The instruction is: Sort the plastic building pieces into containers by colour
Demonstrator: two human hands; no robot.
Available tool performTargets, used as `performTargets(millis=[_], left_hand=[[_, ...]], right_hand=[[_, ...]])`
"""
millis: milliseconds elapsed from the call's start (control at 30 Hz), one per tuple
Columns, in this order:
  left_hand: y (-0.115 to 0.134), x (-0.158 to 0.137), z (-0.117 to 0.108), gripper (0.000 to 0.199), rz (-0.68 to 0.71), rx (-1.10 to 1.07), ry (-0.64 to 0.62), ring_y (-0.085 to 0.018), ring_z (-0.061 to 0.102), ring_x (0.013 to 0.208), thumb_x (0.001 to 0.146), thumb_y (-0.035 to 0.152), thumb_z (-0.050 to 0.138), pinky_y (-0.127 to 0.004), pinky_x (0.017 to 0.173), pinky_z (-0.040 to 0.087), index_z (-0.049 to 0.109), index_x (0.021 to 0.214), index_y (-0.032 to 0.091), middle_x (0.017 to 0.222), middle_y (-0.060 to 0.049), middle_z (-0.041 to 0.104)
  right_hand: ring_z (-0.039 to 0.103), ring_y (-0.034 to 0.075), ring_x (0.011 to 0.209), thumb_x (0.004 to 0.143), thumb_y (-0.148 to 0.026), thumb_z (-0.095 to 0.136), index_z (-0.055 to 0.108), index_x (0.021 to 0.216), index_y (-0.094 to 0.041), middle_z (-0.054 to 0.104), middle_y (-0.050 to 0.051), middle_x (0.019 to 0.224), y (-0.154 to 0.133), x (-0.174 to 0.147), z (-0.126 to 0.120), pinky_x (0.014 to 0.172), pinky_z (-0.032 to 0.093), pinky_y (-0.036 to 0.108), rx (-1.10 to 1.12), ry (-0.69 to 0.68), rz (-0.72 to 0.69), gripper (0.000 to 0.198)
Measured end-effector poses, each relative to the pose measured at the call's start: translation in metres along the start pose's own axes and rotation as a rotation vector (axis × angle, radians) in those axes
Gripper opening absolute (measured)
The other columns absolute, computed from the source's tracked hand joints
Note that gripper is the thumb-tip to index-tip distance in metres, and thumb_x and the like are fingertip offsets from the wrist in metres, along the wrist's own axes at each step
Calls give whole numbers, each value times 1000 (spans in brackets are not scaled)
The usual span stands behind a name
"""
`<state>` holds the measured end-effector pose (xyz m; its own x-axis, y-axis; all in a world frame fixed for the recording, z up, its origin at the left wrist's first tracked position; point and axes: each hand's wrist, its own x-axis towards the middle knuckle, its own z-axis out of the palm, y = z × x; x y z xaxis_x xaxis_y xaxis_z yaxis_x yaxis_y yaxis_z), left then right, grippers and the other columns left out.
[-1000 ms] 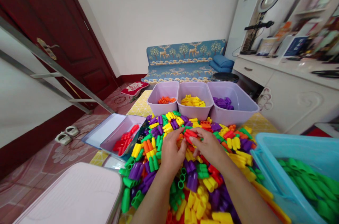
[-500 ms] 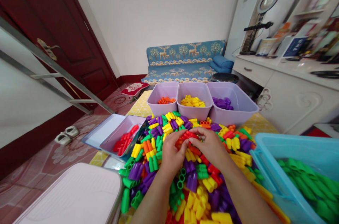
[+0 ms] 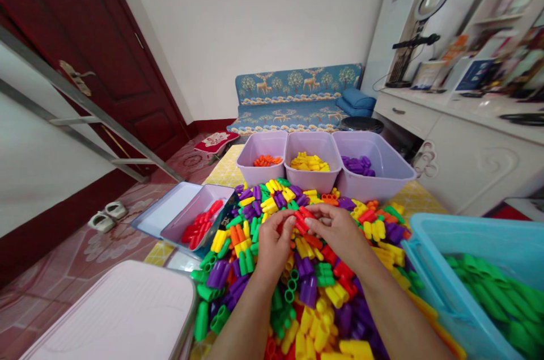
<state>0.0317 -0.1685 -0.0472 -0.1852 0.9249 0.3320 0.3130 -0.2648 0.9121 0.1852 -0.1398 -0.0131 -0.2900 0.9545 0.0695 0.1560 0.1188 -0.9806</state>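
Over the middle of a mixed heap of plastic building pieces (image 3: 308,292), both hands grip red plastic building pieces (image 3: 302,218). My left hand (image 3: 274,238) is closed, thumb and fingers pinching at their left side. On their right side my right hand (image 3: 334,229) is closed too, its thumb pressed against the red plastic. Fingers hide part of the pieces, so I cannot tell exactly how they are joined. Green, yellow, purple, orange and red pieces lie just under and around the hands.
Behind the heap stand lilac bins with orange pieces (image 3: 267,161), yellow pieces (image 3: 310,162) and purple pieces (image 3: 357,166). Red pieces (image 3: 203,227) lie in a bin at left. A blue tub (image 3: 446,229) at right holds green ones. A pale pink lid (image 3: 114,314) sits front left.
The red pieces have turned and show more clearly between the hands. My left thumb has shifted up and slightly left, and the hands are a little farther apart.
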Motion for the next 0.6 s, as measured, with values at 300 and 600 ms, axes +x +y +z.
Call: performTargets(millis=[300,600], left_hand=[[-4,11,-6,24,-59,-589,258,-16,69,87,78,36,72,-29,85,52,66,93,18,90,-3,73],[-26,40,-84,26,-63,-1230,384,-8,69,93,97,29,46,-27,96,49,69,83,26,85,4,75]], right_hand=[[71,22,83,74,-39,67,63,110,-17,71,10,106,1,3,-1,76,56,35,66,93,15,42],[71,23,79,77,-37,62,67,99,-17,73,8,95,-9,-3,3,74,56,36,-9,98,14,30]])
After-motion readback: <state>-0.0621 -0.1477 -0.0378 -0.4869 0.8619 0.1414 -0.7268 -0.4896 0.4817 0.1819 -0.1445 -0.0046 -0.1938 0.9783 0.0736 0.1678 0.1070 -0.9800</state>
